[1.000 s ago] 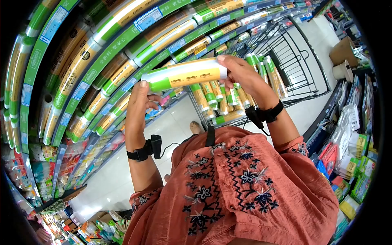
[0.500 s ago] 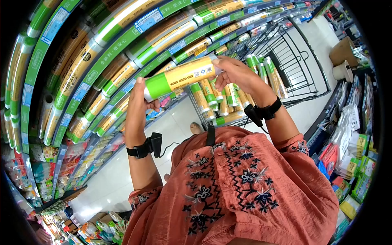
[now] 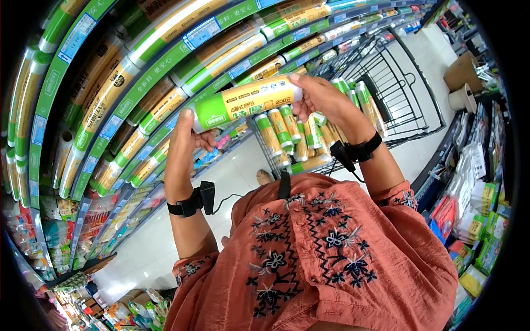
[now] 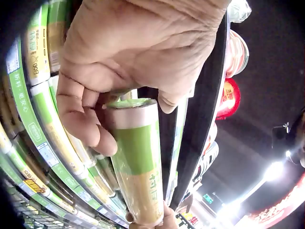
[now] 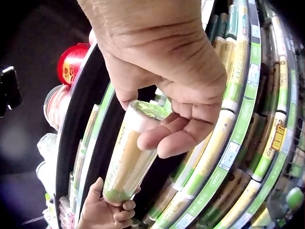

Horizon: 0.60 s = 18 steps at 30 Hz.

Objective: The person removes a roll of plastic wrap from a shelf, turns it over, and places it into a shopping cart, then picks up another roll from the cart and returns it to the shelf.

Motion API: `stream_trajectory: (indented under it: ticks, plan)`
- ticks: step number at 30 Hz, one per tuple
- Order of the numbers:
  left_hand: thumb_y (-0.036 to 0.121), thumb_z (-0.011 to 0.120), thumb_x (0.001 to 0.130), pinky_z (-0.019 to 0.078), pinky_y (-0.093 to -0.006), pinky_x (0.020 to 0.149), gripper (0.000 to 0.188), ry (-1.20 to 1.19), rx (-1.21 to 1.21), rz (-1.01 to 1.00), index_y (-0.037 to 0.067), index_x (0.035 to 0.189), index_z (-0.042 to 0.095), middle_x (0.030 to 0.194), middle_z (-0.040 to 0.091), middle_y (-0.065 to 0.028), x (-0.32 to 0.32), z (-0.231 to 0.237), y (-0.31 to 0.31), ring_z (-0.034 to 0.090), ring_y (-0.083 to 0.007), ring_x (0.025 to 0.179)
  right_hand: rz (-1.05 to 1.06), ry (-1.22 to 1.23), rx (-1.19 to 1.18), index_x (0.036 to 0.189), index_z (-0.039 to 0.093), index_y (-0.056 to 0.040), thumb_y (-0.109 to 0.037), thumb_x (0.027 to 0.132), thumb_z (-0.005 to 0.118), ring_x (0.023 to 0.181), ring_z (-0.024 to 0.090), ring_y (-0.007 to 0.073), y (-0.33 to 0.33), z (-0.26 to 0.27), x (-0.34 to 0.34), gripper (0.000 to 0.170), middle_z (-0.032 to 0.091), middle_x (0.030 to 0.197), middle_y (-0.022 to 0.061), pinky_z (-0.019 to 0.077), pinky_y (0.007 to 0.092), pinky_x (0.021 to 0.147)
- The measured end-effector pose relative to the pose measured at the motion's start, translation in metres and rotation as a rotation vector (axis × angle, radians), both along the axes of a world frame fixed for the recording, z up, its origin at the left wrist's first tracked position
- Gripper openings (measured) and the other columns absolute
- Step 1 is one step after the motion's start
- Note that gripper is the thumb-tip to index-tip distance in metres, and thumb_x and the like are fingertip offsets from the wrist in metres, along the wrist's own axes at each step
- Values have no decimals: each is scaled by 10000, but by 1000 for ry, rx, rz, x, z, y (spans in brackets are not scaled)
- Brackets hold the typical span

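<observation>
Long stocked shelves point(image 3: 156, 68) are seen to the left of the wire cart point(image 3: 430, 88), inside which green-and-yellow rolls point(image 3: 281, 129) are piled. The wrapped roll point(image 3: 243, 105) is held aloft, seen partly over the cart's left side. Its ends are pinched between thumb and bent fingers: by the right hand point(image 3: 327, 102) nearer the cart, by the left hand point(image 3: 182, 138) farther away.

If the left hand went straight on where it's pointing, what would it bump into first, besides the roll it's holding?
The left hand would probably meet the shelved rolls ahead, though how far off they are is unclear.
</observation>
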<state>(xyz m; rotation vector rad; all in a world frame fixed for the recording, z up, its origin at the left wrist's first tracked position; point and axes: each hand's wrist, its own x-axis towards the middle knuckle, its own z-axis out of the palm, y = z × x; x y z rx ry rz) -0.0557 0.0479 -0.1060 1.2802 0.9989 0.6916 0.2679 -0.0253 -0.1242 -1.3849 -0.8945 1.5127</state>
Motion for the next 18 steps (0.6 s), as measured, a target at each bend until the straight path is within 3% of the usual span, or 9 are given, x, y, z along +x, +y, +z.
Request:
stream_trajectory:
  ticks: [3,10,12,14,16,18]
  plan:
    - [508,507,997,514,-265,590,605,-17,50,-27,14,1344,474,973,657,-131,0,9,0,634,-145,710,-15,-10,-5,972,667,32,-618,966,555,583,653,156,0,7,0,660,657,713,88,545,280,530]
    - [391,504,1013,491,-264,555,540,-52,129,36,-17,1364,460,914,644,-129,2,27,-4,617,-149,659,-8,3,115,1061,659,45,-615,986,528,611,630,151,3,27,0,677,651,802,95,551,291,599]
    - [423,508,1013,504,-271,523,558,-57,237,42,2,1373,450,915,636,-139,2,32,-2,617,-158,631,2,92,245,1236,604,55,-425,1021,583,758,652,157,7,36,3,526,653,908,90,557,295,663]
    - [403,474,1034,489,-277,512,536,-111,242,74,16,1403,429,901,633,-132,2,45,0,610,-162,609,-85,182,332,1369,493,77,-339,998,632,835,668,178,9,54,-4,575,657,966,107,564,305,718]
    - [443,524,1006,487,-266,547,621,-146,265,120,-9,1423,438,919,647,-145,0,70,3,621,-147,638,-44,86,461,1456,378,83,-285,976,658,888,675,193,16,85,-6,666,651,1053,142,570,323,770]
    - [478,520,1004,485,-264,546,643,-130,299,103,7,1433,434,929,650,-145,-6,96,15,621,-147,642,-34,-19,543,1439,384,93,-251,967,667,919,674,205,28,116,-11,649,635,1121,166,573,335,809]
